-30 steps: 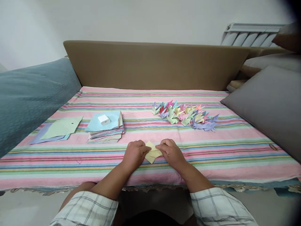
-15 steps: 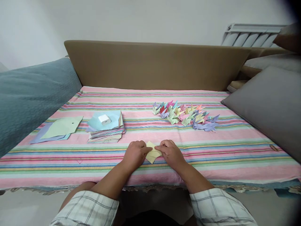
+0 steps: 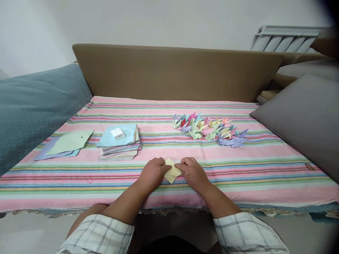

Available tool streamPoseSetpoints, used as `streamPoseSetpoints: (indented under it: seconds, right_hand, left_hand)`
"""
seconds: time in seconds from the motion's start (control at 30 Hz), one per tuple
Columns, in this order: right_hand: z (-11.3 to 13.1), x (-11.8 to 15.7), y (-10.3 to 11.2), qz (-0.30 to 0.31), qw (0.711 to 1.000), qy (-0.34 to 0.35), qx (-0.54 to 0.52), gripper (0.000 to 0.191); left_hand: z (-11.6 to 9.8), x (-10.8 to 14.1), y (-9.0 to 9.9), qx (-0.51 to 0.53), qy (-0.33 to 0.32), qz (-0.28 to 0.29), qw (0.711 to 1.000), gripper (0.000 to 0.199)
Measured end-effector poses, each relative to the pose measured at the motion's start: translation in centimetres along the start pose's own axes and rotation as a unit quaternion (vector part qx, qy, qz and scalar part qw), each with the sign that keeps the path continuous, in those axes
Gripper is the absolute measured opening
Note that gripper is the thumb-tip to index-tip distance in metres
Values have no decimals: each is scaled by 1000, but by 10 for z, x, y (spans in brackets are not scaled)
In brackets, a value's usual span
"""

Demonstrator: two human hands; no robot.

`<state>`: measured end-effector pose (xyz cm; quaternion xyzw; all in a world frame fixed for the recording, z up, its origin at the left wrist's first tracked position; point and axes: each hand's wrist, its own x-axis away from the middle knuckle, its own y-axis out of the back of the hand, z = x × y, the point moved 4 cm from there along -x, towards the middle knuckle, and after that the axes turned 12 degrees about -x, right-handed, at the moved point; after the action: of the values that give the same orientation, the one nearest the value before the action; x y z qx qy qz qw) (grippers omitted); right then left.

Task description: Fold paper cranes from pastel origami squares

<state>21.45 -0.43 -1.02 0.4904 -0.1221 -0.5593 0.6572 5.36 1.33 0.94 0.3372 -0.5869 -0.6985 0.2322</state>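
Note:
A small folded piece of yellow paper (image 3: pixel 171 175) lies diamond-shaped on the striped cloth, between my two hands. My left hand (image 3: pixel 152 172) grips its left corner, the thumb lying on top. From the other side my right hand (image 3: pixel 192 172) pinches the right corner, its thumb pressed onto the paper. The fingers under the paper's edges are hidden. Beyond my hands, to the right, stands a cluster of folded paper cranes (image 3: pixel 206 128) in many colours.
A stack of coloured paper (image 3: pixel 120 150) with a white charger block (image 3: pixel 118 133) on top is at left. Loose sheets (image 3: pixel 69 143) lie farther left. A blue-green cushion (image 3: pixel 45 106) and a grey cushion (image 3: pixel 304 116) flank the striped cloth (image 3: pixel 106 176). A brown ring-like object (image 3: pixel 309 166) lies at right.
Both hands stay almost in place on the yellow paper. Its upper layers look slightly shifted, with a flatter outline now. The view has tilted very slightly.

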Motion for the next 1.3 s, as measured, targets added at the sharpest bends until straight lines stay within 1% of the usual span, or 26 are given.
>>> streamPoseSetpoints:
  seconds: [0.07, 0.17, 0.23, 0.3, 0.37, 0.47, 0.6, 0.7, 0.83, 0.93, 1.03, 1.1, 1.2, 1.3]
  right_hand:
    - [1, 0, 0, 1, 1000, 3, 4, 29]
    - [2, 1, 0, -6, 1000, 4, 3, 28]
    - [2, 1, 2, -9, 1000, 6, -4, 28]
    - [3, 1, 3, -14, 1000, 10, -13, 30]
    - [4, 2, 5, -20, 999, 13, -25, 30]
    - [5, 2, 7, -23, 999, 9, -40, 30]
    - [3, 2, 7, -31, 998, -24, -50, 32]
    - [1, 1, 6, -33, 997, -48, -46, 31]
    - [2, 1, 5, -39, 998, -38, -39, 29]
    - [2, 2, 5, -47, 998, -21, -35, 28]
    - [4, 4, 6, -64, 997, 5, -38, 29]
    - [6, 4, 7, -74, 996, 24, -48, 29]
    - [8, 4, 7, -74, 995, 42, -57, 29]
    - [8, 3, 7, -68, 995, 46, -57, 28]
  left_hand:
    - [3, 1, 1, 24, 9, -2, 1000, 23]
    - [11, 3, 3, 79, 57, -13, 995, 22]
    - [14, 4, 4, 96, 91, -7, 991, 18]
    - [15, 5, 6, 96, 109, 7, 989, 10]
    - [15, 5, 7, 96, 117, 17, 988, 7]
    - [14, 5, 11, 104, 132, 22, 986, 9]
    - [15, 6, 14, 109, 142, 24, 984, 10]
    - [17, 7, 13, 100, 148, 30, 983, 12]
    - [20, 8, 9, 93, 162, 33, 982, 9]
    - [20, 9, 6, 111, 144, 12, 983, 11]
    - [19, 10, 3, 134, 113, -25, 984, 18]
    - [17, 10, 0, 124, 94, -38, 987, 22]
    - [14, 11, -3, 86, 66, -36, 993, 26]
    - [11, 10, -3, 54, 44, -29, 997, 26]
